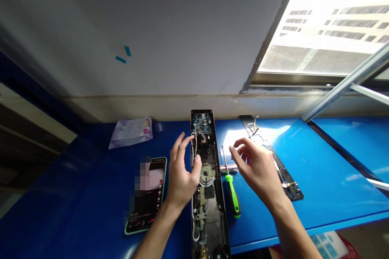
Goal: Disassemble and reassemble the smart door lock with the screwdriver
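Observation:
A long black housing (215, 218), which looks like an opened electronic door lock, lies lengthwise before me. Inside it are a blue circuit board (199, 120), a round metal disc (207, 175) and white wires along the left side. My left hand (182, 174) is over the left edge with fingers apart, its index fingertip and thumb close to the white wire (192, 149); whether they touch it I cannot tell. To the right, my right hand (258, 166) hovers with loosely curved, parted fingers and nothing visible in them. Between it and the housing lies a green-and-black screwdriver (232, 196).
A black metal plate (290, 182) with small fittings lies behind my right hand. On the left are a phone (152, 202) with its screen lit and a pale purple packet (130, 132). The blue table (91, 186) meets a wall; a metal frame (343, 87) stands right.

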`<state>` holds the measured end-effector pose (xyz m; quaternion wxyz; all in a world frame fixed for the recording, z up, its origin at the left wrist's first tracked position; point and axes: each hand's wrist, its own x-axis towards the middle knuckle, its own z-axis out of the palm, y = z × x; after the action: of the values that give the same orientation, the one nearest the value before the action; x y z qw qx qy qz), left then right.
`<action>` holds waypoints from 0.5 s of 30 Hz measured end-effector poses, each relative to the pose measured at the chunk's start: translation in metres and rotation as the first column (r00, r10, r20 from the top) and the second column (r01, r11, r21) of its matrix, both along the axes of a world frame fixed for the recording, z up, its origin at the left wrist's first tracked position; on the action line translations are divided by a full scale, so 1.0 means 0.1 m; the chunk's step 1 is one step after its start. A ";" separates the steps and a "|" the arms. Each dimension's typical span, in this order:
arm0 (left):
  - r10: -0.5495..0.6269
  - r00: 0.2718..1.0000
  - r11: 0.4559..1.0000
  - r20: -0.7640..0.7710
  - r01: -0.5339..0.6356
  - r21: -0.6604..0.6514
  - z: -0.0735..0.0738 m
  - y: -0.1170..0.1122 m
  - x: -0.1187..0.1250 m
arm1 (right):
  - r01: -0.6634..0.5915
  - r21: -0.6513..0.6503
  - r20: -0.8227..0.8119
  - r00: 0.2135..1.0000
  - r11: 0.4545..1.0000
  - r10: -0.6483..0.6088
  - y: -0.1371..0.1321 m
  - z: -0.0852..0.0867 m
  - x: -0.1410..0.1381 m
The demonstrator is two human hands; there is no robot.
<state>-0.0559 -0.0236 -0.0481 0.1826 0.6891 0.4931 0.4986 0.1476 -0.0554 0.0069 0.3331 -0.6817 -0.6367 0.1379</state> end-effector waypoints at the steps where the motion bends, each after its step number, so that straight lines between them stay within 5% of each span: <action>1: 0.033 0.997 0.997 -0.065 -0.029 0.066 0.06 -0.01 0.01 | 0.007 -0.037 0.011 1.000 0.999 -0.006 -0.06 -0.08 0.08; 4: -0.037 0.984 0.972 -0.175 0.076 0.221 0.26 -0.02 0.09 | -0.023 -0.149 0.032 0.999 0.989 0.028 -0.24 -0.35 0.18; 8: -0.213 0.945 0.934 -0.249 0.272 0.233 0.44 0.01 0.27 | -0.047 -0.208 -0.022 0.999 0.977 0.044 -0.39 -0.55 0.06; 15: -0.285 0.892 0.911 -0.351 0.366 0.192 0.57 0.15 0.43 | 0.011 -0.094 -0.170 0.985 0.996 -0.027 -0.42 -0.32 0.37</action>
<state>-0.0128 -0.0082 0.0084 0.0935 0.8507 0.3249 0.4026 0.1850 -0.0977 -0.0249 0.3560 -0.6880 -0.5921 0.2221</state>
